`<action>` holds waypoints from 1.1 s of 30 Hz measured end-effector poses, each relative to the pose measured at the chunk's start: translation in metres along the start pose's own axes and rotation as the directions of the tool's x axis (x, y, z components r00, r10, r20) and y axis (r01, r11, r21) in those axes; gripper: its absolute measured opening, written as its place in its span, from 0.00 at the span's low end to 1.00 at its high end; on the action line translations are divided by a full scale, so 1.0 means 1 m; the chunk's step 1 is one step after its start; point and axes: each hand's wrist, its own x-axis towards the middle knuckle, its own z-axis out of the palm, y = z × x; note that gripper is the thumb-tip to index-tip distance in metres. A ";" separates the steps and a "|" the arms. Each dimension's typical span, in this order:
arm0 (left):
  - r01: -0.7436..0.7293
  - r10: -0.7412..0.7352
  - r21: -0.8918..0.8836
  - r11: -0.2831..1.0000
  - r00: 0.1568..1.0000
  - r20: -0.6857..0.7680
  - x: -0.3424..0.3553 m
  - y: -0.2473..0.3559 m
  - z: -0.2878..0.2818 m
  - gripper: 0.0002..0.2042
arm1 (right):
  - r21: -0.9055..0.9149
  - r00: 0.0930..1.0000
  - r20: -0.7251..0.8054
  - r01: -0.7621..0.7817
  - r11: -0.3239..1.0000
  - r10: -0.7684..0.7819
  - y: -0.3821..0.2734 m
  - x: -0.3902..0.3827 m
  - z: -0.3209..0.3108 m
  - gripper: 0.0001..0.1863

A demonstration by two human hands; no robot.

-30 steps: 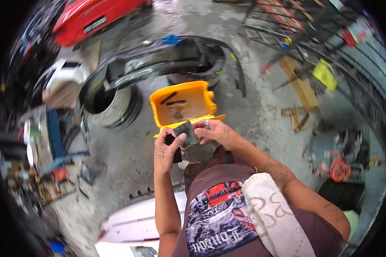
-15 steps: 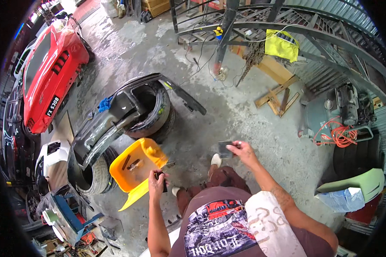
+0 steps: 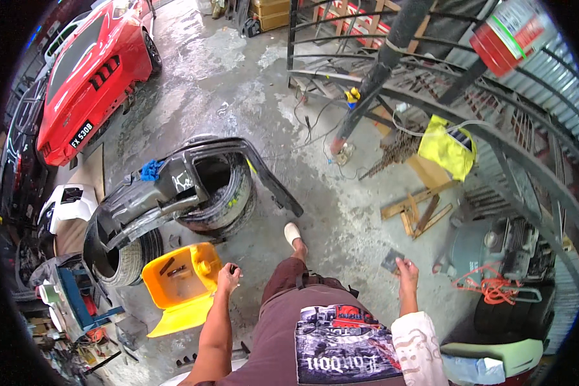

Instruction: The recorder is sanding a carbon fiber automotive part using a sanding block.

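Note:
My left hand [image 3: 229,276] is closed around a small dark object [image 3: 233,270], just right of the yellow plastic container [image 3: 174,302] with its flap hanging out toward me. Some small dark pieces lie inside the container. Out to the right, my right hand [image 3: 405,273] grips a flat, dark grey square piece [image 3: 390,261] by its edge, held over the concrete floor. A pale cloth [image 3: 410,344] lies along my right arm. My foot in a cream shoe [image 3: 294,235] is stepping forward.
Ahead-left, a black bumper [image 3: 141,212] rests across stacked tyres [image 3: 228,209]. A red car [image 3: 83,90] stands beyond. At right are steel railings [image 3: 457,122], a yellow bag [image 3: 447,148], wooden scraps [image 3: 418,212] and a compressor with an orange hose [image 3: 495,251]. A red container [image 3: 495,51] hangs upper right.
My hands have moved apart, the right carrying the grey piece rightward. I have turned right and stepped on, so the yellow container and bumper now sit lower and farther left.

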 end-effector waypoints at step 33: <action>0.527 -0.533 -0.164 0.834 0.691 -0.488 0.139 0.213 0.198 0.34 | -0.070 0.571 0.811 0.314 0.947 -0.129 -0.375 0.434 0.490 0.10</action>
